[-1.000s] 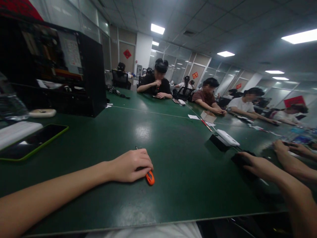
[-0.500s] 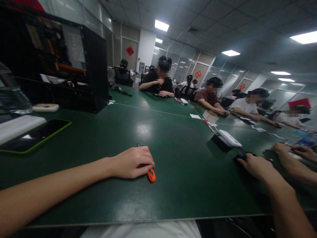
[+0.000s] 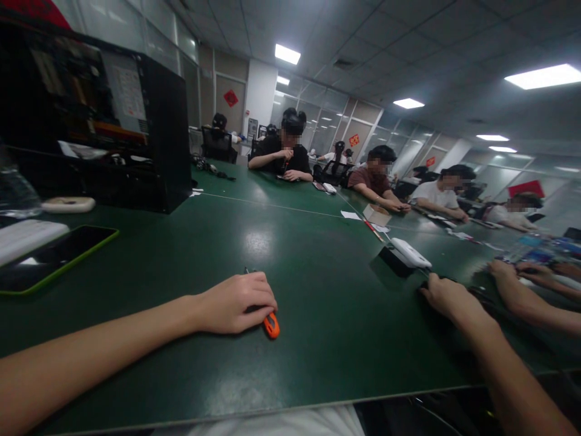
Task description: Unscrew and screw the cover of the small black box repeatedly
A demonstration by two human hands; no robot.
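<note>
My left hand [image 3: 242, 303] lies on the green table, its fingers wrapped round a screwdriver [image 3: 272, 327] with an orange and black handle. The metal shaft sticks out on the far side of the hand. Off to the right, my right hand [image 3: 447, 297] is closed on a dark object [image 3: 426, 287] whose kind I cannot make out; the fingers and the shadow hide most of it. Just beyond it, a white rounded device [image 3: 411, 252] leans on a black block [image 3: 394, 261].
An opened black computer case [image 3: 166, 136] stands at left, near a green-edged phone [image 3: 68, 254] and a white oval item [image 3: 69, 204]. A small open box [image 3: 376, 214] and a paper slip [image 3: 351, 215] lie farther back. Co-workers sit around; another person's hands [image 3: 512, 284] are at right.
The view has turned slightly right, shifting most things a little leftward. Both hands keep about the same place on the table, the left one still round the screwdriver.
</note>
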